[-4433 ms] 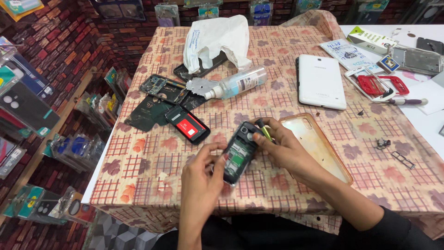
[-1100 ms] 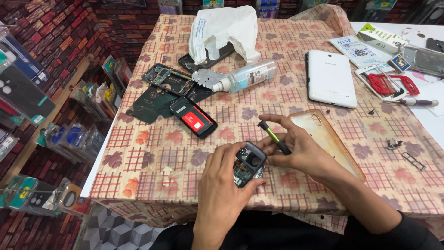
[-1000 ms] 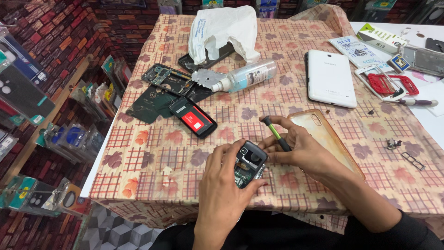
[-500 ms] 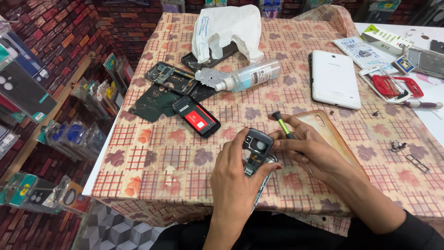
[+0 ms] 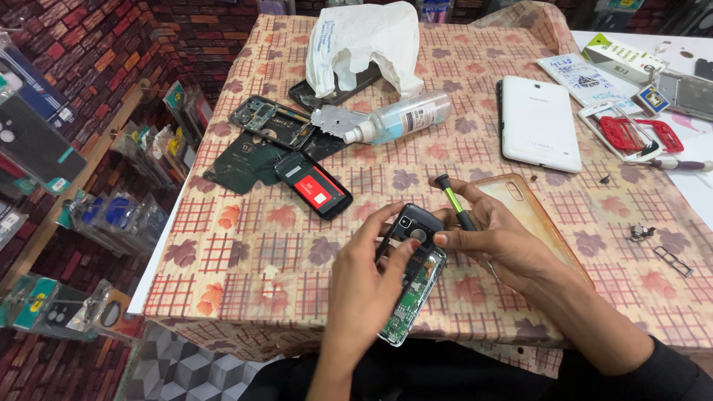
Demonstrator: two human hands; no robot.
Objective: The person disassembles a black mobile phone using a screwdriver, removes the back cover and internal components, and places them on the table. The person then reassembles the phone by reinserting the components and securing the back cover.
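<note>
opened phone point(image 5: 413, 276) partly hidden by left hand point(image 5: 365, 276), screwdriver point(image 5: 454, 209) tip perhaps covered

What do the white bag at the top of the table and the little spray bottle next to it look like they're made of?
The white bag looks like thin plastic film: it is crumpled, slightly glossy and slumps over a dark phone. The spray bottle seems clear, smooth plastic with a white nozzle; you can see through its body. It could be glass, but that seems less likely.

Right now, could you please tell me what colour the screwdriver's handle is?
The screwdriver in the right hand has a yellow-green handle with a black cap; the head view shows it.
</note>
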